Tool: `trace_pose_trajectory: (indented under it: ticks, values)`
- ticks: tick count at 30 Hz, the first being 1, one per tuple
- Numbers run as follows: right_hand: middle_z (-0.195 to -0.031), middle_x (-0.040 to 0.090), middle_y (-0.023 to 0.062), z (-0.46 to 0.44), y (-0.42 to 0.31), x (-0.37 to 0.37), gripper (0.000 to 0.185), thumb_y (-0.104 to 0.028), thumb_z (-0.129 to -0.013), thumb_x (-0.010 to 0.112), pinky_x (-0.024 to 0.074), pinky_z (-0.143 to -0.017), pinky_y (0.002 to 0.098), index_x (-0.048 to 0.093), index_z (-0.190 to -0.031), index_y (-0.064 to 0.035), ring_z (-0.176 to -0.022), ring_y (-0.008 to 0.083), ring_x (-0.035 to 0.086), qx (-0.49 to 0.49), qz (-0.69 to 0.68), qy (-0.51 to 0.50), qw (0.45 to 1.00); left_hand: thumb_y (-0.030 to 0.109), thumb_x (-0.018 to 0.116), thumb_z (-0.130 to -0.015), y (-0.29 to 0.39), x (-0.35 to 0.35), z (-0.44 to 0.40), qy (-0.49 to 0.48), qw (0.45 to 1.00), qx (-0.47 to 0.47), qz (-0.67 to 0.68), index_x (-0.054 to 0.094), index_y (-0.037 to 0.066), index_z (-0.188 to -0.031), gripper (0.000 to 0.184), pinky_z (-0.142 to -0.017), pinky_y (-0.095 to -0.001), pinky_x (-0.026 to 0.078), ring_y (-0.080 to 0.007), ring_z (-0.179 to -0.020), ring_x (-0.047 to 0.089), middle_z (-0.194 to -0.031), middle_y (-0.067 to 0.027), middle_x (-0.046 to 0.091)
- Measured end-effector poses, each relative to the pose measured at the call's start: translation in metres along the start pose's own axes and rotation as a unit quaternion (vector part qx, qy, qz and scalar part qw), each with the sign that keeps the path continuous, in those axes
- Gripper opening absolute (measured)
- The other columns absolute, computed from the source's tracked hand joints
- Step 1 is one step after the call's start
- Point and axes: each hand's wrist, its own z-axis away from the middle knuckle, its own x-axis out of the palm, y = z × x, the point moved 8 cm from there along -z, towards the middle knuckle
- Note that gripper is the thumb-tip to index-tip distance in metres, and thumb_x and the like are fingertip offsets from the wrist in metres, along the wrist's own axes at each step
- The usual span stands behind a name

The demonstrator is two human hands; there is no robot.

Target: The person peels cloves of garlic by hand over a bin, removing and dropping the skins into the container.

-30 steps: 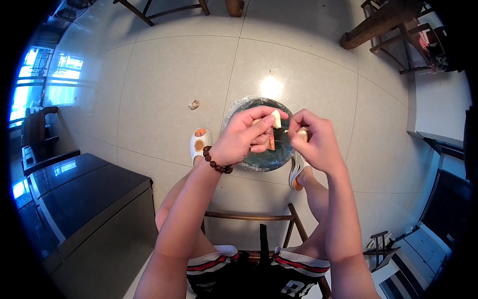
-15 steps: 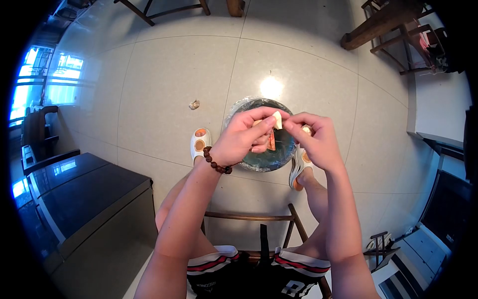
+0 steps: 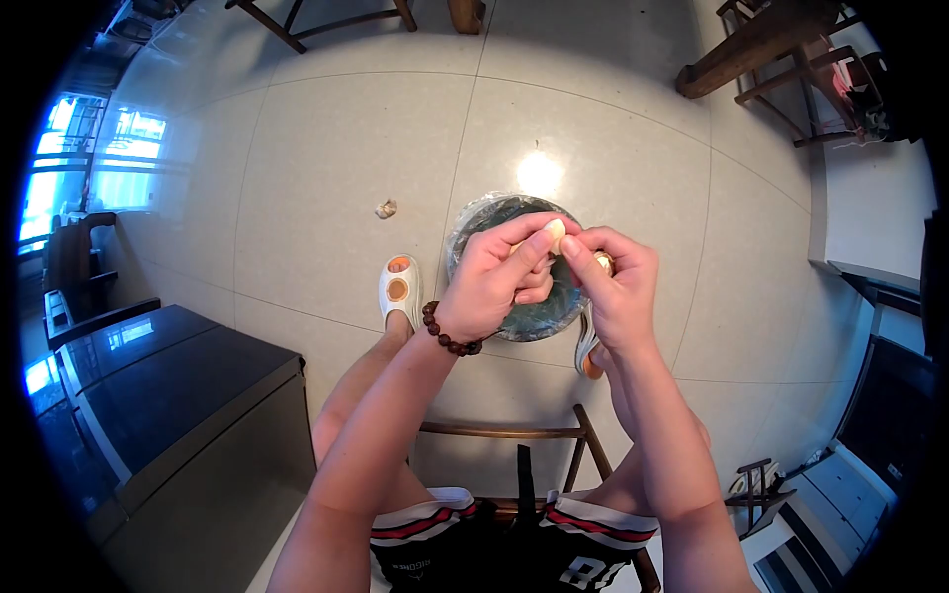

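Head view, looking down past both forearms. Left hand closed in a pinch: thumb and forefinger grip a pale clove, the other fingers curled toward the palm. Clove sits at the very tips of that hand, on its right side, rounded upper end exposed, lower part partly covered by fingers.

Right hand bent in close from the other side. Its thumb and forefinger tips meet the clove's right edge; whether they pinch it or only touch it, cannot tell. Curled fingers of the same hand hold a second pale lump, tucked just below the forefinger and to the right of the thumb, mostly hidden.

Clove thus lies between the two hands, at the meeting of the fingertips. Both hands held over a round container, dark inside, clear crinkled plastic along its edge. Container stands on the pale tiled floor, between the white shoes.

Beaded bracelet, dark brown, on the left wrist. Small whitish-brown piece on the tiles, left of the container, well apart from either hand. Wooden chair rail nearer the body, below the hands.
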Motion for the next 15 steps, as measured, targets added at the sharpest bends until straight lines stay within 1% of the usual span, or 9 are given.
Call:
trace_pose_trajectory:
  ticks: [3, 5, 7, 9, 10, 11, 12, 14, 15]
  values:
    - [-0.076, 0.068, 0.0003, 0.0, 0.003, 0.0, 0.016, -0.013, -0.094, 0.072, 0.0443, -0.06, 0.021, 0.073, -0.094, 0.0028, -0.069, 0.0043, 0.057, -0.005, 0.006, 0.011, 1.0, 0.018, 0.044, -0.11, -0.004, 0.0, 0.001, 0.001, 1.0, 0.001, 0.015, 0.056, -0.003, -0.131, 0.033, -0.051, -0.0221, 0.029, -0.0033, -0.055, 0.028, -0.067, 0.0062, 0.035]
    - [-0.077, 0.067, 0.0004, 0.002, 0.004, 0.001, 0.016, -0.012, -0.095, 0.071, 0.0449, -0.06, 0.0204, 0.073, -0.095, 0.003, -0.069, 0.0043, 0.058, -0.001, -0.002, 0.051, 0.999, 0.018, 0.043, -0.11, -0.004, 0.0, 0.001, 0.002, 1.0, 0.01, 0.008, 0.056, -0.003, -0.132, 0.033, -0.05, -0.0219, 0.029, -0.0034, -0.055, 0.027, -0.068, 0.0058, 0.036]
    - [-0.078, 0.068, 0.0004, 0.002, 0.002, 0.0, 0.015, -0.011, -0.095, 0.071, 0.0456, -0.06, 0.0202, 0.072, -0.098, 0.0035, -0.07, 0.0043, 0.058, -0.003, 0.001, 0.05, 0.999, 0.018, 0.043, -0.11, -0.002, 0.0, 0.001, 0.004, 1.0, 0.02, 0.001, 0.055, -0.003, -0.133, 0.033, -0.05, -0.0217, 0.029, -0.0034, -0.055, 0.027, -0.069, 0.0055, 0.037]
    - [-0.078, 0.068, 0.0005, 0.001, -0.001, 0.001, 0.014, -0.009, -0.094, 0.072, 0.0464, -0.061, 0.02, 0.072, -0.1, 0.0039, -0.07, 0.0042, 0.059, -0.005, 0.005, 0.048, 0.999, 0.019, 0.046, -0.109, 0.001, 0.003, -0.001, -0.005, 0.999, 0.01, 0.051, 0.057, 0.0, -0.131, 0.03, -0.051, -0.0205, 0.031, -0.0019, -0.055, 0.029, -0.073, 0.0052, 0.045]
    - [-0.079, 0.068, 0.0007, 0.001, -0.003, 0.003, 0.015, -0.007, -0.093, 0.072, 0.0471, -0.062, 0.02, 0.072, -0.103, 0.0042, -0.071, 0.0045, 0.059, -0.011, -0.018, 0.033, 0.999, 0.019, 0.046, -0.109, 0.001, 0.002, -0.001, -0.005, 0.999, 0.01, 0.051, 0.057, 0.0, -0.131, 0.03, -0.051, -0.0205, 0.031, -0.0019, -0.055, 0.029, -0.073, 0.0052, 0.045]
    - [-0.08, 0.068, 0.0009, 0.001, -0.004, 0.005, 0.017, -0.006, -0.092, 0.073, 0.0478, -0.062, 0.02, 0.072, -0.106, 0.0045, -0.071, 0.0047, 0.06, -0.016, -0.039, 0.019, 0.999, 0.018, 0.047, -0.109, 0.001, 0.0, -0.001, -0.002, 0.997, 0.01, 0.071, 0.056, 0.0, -0.132, 0.031, -0.051, -0.0204, 0.031, -0.002, -0.055, 0.029, -0.076, 0.004, 0.048]
    - [-0.08, 0.068, 0.0009, 0.001, -0.004, 0.005, 0.017, -0.006, -0.092, 0.073, 0.0478, -0.062, 0.02, 0.072, -0.106, 0.0045, -0.071, 0.0047, 0.06, -0.016, -0.039, 0.019, 0.999, 0.018, 0.047, -0.109, 0.001, -0.001, -0.001, 0.0, 0.996, 0.01, 0.091, 0.054, 0.001, -0.134, 0.031, -0.051, -0.0202, 0.031, -0.002, -0.055, 0.03, -0.079, 0.0029, 0.051]
    - [-0.082, 0.07, 0.0022, 0.0, -0.004, 0.009, 0.023, -0.004, -0.09, 0.074, 0.0488, -0.063, 0.0201, 0.071, -0.111, 0.0051, -0.072, 0.0055, 0.062, -0.021, -0.03, 0.001, 0.999, 0.017, 0.047, -0.109, -0.002, 0.0, -0.001, -0.001, 0.996, 0.014, 0.093, 0.053, 0.001, -0.135, 0.031, -0.051, -0.0202, 0.032, -0.002, -0.056, 0.03, -0.081, 0.0022, 0.053]
    - [-0.082, 0.07, 0.0022, -0.001, -0.004, 0.009, 0.023, -0.004, -0.09, 0.074, 0.0488, -0.063, 0.0201, 0.071, -0.111, 0.0051, -0.072, 0.0055, 0.062, -0.021, -0.03, 0.002, 0.999, 0.016, 0.048, -0.108, -0.002, 0.001, -0.001, -0.003, 0.995, 0.018, 0.095, 0.052, 0.001, -0.136, 0.031, -0.051, -0.0201, 0.032, -0.0019, -0.056, 0.031, -0.083, 0.0015, 0.055]
